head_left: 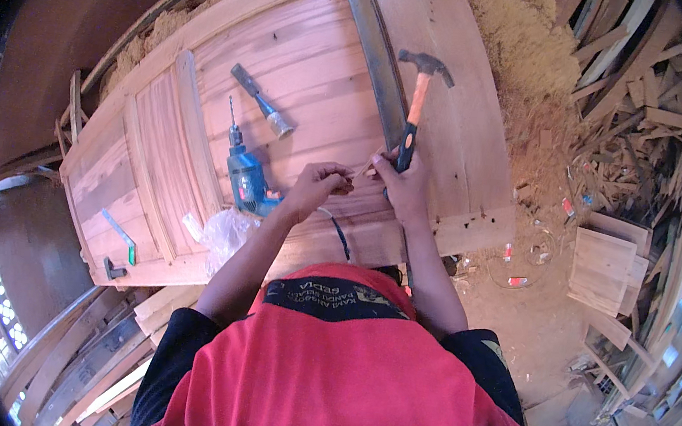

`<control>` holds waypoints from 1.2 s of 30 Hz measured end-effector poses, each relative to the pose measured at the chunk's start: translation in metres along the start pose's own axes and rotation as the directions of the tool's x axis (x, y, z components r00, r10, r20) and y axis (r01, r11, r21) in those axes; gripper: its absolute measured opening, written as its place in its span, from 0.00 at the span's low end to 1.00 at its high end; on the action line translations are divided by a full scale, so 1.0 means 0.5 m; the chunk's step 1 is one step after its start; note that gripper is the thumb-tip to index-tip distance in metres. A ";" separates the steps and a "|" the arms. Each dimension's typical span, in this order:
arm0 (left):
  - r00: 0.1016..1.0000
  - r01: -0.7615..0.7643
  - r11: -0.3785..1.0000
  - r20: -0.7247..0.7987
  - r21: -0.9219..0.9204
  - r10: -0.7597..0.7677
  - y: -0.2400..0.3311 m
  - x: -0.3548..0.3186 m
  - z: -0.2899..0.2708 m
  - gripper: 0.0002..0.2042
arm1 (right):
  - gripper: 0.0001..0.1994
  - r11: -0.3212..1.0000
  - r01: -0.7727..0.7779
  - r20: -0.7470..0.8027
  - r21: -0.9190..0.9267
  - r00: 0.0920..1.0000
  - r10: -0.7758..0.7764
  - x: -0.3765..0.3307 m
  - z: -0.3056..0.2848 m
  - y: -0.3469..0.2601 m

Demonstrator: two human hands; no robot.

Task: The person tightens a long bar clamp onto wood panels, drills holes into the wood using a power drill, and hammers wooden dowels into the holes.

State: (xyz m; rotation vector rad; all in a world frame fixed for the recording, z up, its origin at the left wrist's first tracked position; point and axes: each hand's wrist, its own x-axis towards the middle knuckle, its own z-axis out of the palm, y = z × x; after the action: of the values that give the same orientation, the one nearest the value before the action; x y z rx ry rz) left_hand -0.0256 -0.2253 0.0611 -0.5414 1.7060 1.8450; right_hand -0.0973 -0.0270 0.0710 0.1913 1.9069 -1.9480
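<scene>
Over a large wooden door panel [308, 51], my two hands are close together. My right hand [407, 188] is closed around the black lower grip of a claw hammer [417, 109], whose head points away from me. The thumb of that hand also rests by a thin wood sliver [368, 166]. My left hand [316, 190] is closed with its fingertips pinched; a small brownish bit shows there, too small to name. Left of it lies a blue power drill [247, 176] with a long bit. Beyond the drill is a short chisel-like tool [262, 102] with a metal-capped end.
A long dark metal bar [380, 63] crosses the panel. Clear plastic bag [228, 238], green-ended square [120, 237] and small dark tool [113, 270] lie at left. Sawdust [520, 49], scrap wood [658, 122] and stacked boards [603, 270] are at right.
</scene>
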 end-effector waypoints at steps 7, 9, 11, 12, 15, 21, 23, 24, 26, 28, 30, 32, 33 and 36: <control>0.982 -0.140 0.955 0.158 0.260 0.101 -0.039 0.051 0.034 0.18 | 0.15 0.990 -0.019 0.013 -0.139 1.000 0.021 0.017 0.010 0.054; 0.987 -0.083 0.958 0.153 0.273 0.042 -0.050 0.058 0.034 0.17 | 0.15 0.988 -0.008 -0.021 -0.153 1.000 0.005 0.026 0.006 0.053; 0.982 -0.176 0.945 0.115 0.276 0.150 -0.058 0.061 0.030 0.13 | 0.14 0.979 0.022 -0.069 -0.203 0.997 -0.037 0.036 -0.002 0.047; 0.991 -0.134 0.950 0.036 0.281 0.129 -0.060 0.062 0.027 0.12 | 0.13 0.969 0.047 -0.096 -0.242 0.993 -0.072 0.041 -0.007 0.043; 0.983 -0.038 0.941 -0.156 0.336 0.095 -0.040 0.071 0.022 0.05 | 0.13 0.973 0.056 -0.118 -0.225 0.989 -0.085 0.062 -0.025 0.033; 0.852 -0.416 0.741 -0.058 0.527 0.520 0.084 0.161 0.060 0.15 | 0.17 0.920 0.104 -0.052 -0.377 0.990 -0.133 0.109 -0.043 0.026; 0.863 -0.453 0.723 0.054 0.522 0.502 0.117 0.193 0.050 0.17 | 0.17 0.927 0.124 -0.048 -0.354 0.987 -0.150 0.124 -0.048 0.029; 0.855 -0.483 0.711 0.102 0.510 0.508 0.129 0.211 0.043 0.19 | 0.16 0.943 0.140 -0.054 -0.301 0.985 -0.164 0.133 -0.053 0.031; 0.837 -0.492 0.697 0.065 0.522 0.543 0.141 0.246 0.032 0.13 | 0.16 0.968 0.110 -0.068 -0.223 0.989 -0.129 0.156 -0.068 0.040; 0.802 -0.523 0.698 0.004 0.490 0.598 0.156 0.295 0.012 0.10 | 0.16 0.987 0.021 -0.059 -0.160 0.998 -0.031 0.185 -0.094 0.054; 0.799 -0.505 0.746 -0.094 0.434 0.595 0.196 0.367 -0.034 0.08 | 0.14 0.936 0.123 -0.182 -0.330 0.965 -0.191 0.224 -0.118 0.074; 0.719 -0.322 0.704 -0.321 0.632 0.617 0.254 0.444 -0.092 0.09 | 0.11 0.865 0.189 -0.219 -0.465 0.922 -0.319 0.261 -0.138 0.097; 0.663 -0.269 0.692 -0.393 0.669 0.637 0.289 0.485 -0.124 0.11 | 0.10 0.909 0.060 -0.288 -0.413 0.938 -0.192 0.273 -0.141 0.109; 0.392 -0.400 0.590 -0.451 0.702 0.802 0.391 0.616 -0.215 0.14 | 0.10 0.896 0.090 -0.295 -0.436 0.926 -0.237 0.292 -0.144 0.135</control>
State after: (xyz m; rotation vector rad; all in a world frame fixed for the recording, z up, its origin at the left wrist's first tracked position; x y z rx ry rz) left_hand -0.3944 -0.2973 0.0028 -0.4738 3.2478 1.5479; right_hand -0.2174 0.0169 -0.0501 0.2620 2.5985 -1.6303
